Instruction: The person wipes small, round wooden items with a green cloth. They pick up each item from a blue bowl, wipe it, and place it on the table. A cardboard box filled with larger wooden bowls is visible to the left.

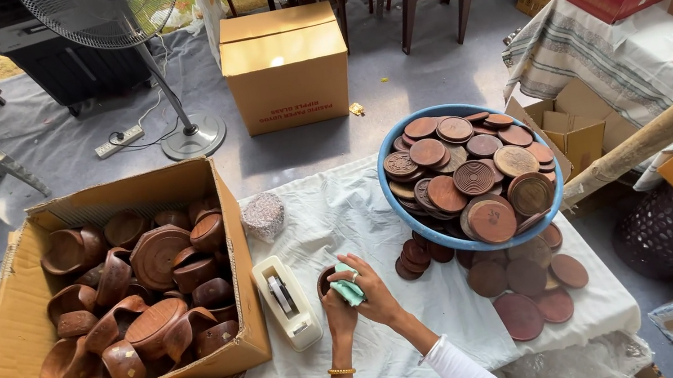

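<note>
Head view: the left hand (336,303) cups a small wooden bowl (325,280), fingers curled round it; the right hand (371,288) pinches a green cloth (348,287) against its rim.

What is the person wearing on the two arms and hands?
Both arms have long white sleeves, the right sleeve reaching close to the wrist. The left wrist carries a gold-coloured bangle. On a finger of the right hand there is a small ring. No gloves cover the left hand or the right.
</note>
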